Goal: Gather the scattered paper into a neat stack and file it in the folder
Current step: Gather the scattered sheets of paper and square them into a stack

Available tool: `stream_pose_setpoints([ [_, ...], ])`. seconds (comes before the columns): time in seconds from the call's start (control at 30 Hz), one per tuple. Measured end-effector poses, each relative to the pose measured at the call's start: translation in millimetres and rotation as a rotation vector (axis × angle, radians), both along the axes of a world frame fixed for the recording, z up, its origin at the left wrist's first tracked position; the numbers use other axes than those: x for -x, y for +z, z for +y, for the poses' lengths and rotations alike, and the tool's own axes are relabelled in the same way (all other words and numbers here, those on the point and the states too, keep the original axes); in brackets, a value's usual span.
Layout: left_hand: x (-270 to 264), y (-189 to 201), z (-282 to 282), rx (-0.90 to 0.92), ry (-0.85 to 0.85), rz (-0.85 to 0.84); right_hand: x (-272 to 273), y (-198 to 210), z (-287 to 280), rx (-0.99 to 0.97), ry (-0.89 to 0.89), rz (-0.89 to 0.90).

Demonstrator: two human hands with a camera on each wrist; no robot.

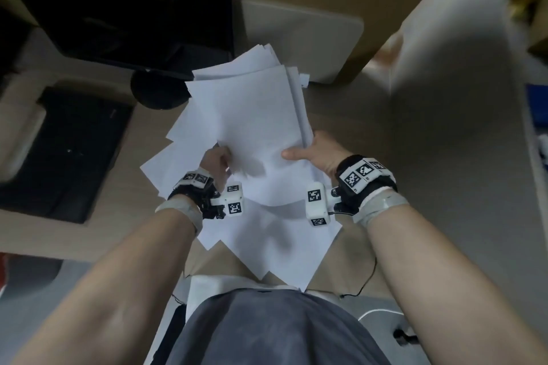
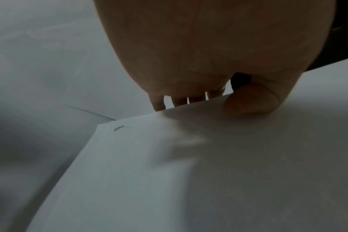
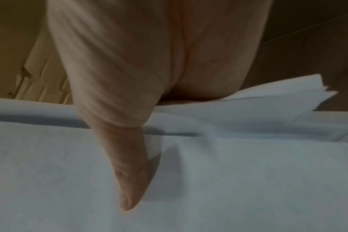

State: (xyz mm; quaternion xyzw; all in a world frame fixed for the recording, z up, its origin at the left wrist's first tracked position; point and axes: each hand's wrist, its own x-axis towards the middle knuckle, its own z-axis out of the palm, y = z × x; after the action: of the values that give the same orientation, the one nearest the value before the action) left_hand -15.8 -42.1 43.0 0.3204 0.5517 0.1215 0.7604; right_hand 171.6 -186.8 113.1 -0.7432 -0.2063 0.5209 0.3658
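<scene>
Right hand [image 1: 318,154] grasps the paper [image 1: 252,133] at its 3 o'clock edge: thumb [image 3: 129,180] lies flat on the top sheet, fingers go under the sheets and are hidden. Left hand [image 1: 216,163] pinches the paper at about 8 o'clock: thumb [image 2: 250,100] on top, fingertips [image 2: 159,103] showing just past the sheet edge, the rest of them under it. How many sheets each hand has, cannot tell.

The paper is a loose, fanned bundle, not squared: corners stick out at 12, 9 and 6 o'clock, and several edges splay at 1 o'clock. It is held between the hands, over the desk [image 1: 385,142]; whether its near part rests on the desk or hangs free, cannot tell. A small dark mark sits near one sheet corner in the left wrist view, too blurred to read.

Outward: white folder [image 1: 302,32] at 12 o'clock, beyond the paper, its near edge partly covered by the sheets; open or closed, cannot tell. Dark monitor [image 1: 124,3] at 10 o'clock, cut by the top edge. Keyboard [image 1: 68,154] at 9 o'clock, blurred. A pale panel [image 1: 450,38] at 2 o'clock, nature unclear. Wrist cameras with marker tags sit on both wrists.
</scene>
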Motion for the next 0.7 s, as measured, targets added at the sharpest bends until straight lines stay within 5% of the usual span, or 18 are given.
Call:
stream_pose_setpoints([
  [0.23, -8.1, 23.0, -3.1, -0.134, -0.090, -0.077, -9.3, 11.8, -29.0, -0.020, -0.113, 0.013],
  [0.53, -12.5, 44.1, -1.1, -0.439, -0.214, 0.159, -2.4, -2.8, -48.8, -0.061, -0.319, 0.056],
  [0.7, -19.2, 68.8, -21.5, -0.581, -0.275, 0.091, -0.7, -14.9, -63.9, -0.081, -0.427, 0.022],
])
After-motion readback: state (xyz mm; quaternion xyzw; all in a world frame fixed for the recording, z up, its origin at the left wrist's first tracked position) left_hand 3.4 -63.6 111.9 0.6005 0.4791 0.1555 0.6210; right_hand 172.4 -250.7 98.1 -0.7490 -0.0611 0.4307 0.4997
